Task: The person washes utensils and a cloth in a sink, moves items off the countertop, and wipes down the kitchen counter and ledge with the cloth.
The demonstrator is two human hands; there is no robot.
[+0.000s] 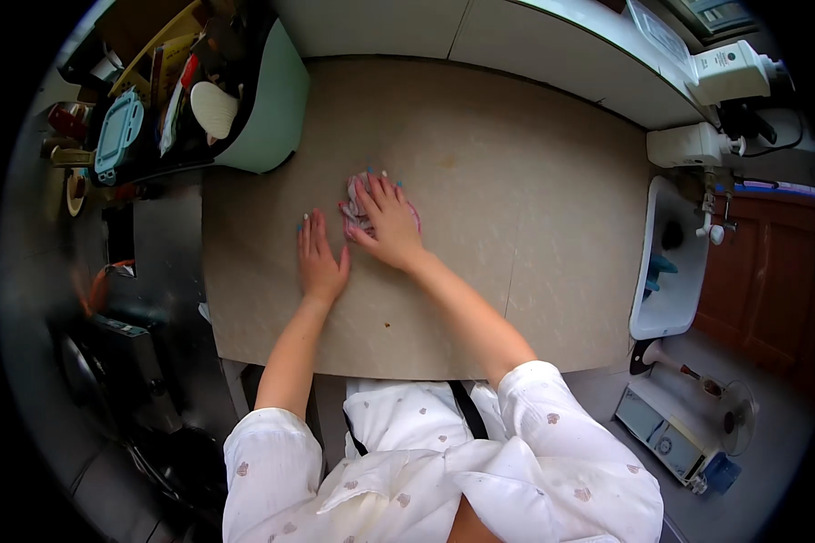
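Note:
Under my right hand (390, 223) lies a bunched pink-and-grey cloth (354, 221), held against the beige tabletop (444, 308). My right fingers stretch forward over the cloth and hide much of it; its edges show on both sides of the hand. Just to the left, my left hand (320, 263) rests flat on the tabletop, fingers extended and the thumb apart, holding nothing. A small dark crumb (388, 325) lies nearer the front edge.
At the back left stands a pale green bin (285, 109) packed with kitchen items, including a light-blue-lidded box (119, 136). A white sink (647, 303) adjoins the right side. A stove (145, 398) is on the left. White cabinet fronts (534, 50) border the far edge.

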